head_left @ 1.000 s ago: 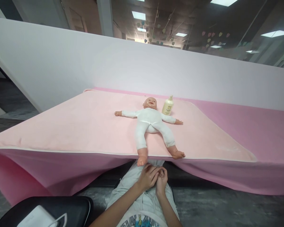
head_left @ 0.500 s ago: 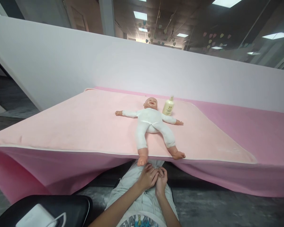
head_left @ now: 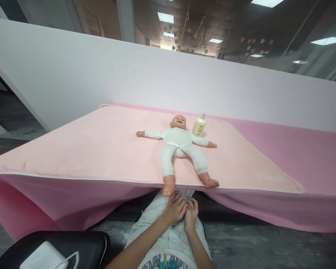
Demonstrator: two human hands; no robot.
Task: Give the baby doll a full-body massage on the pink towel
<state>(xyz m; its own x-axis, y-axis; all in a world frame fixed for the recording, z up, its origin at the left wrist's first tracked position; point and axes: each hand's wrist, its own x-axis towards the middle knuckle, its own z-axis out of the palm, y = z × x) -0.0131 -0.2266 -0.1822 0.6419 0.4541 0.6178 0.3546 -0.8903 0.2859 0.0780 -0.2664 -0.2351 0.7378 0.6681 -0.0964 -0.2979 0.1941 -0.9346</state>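
Observation:
My left hand (head_left: 176,207) and my right hand (head_left: 191,213) rest together over my lap, below the table edge. Their fingers are curled, closed and touching each other; I see no object in them. Just beyond lies a baby doll (head_left: 177,139) on its back, arms spread, with a white cloth body and bare plastic head, hands and feet. Its feet point toward me, and one foot overhangs the edge close to my left hand. A pale yellow pump bottle (head_left: 199,126) stands upright by the doll's head and arm, on the right.
A peach blanket (head_left: 114,149) covers much of the table over a pink cloth (head_left: 310,160) that hangs down in front. Behind rises a white partition (head_left: 156,82) with glass above. At lower left, a black chair (head_left: 86,246) holds a white device (head_left: 44,257) with a cable.

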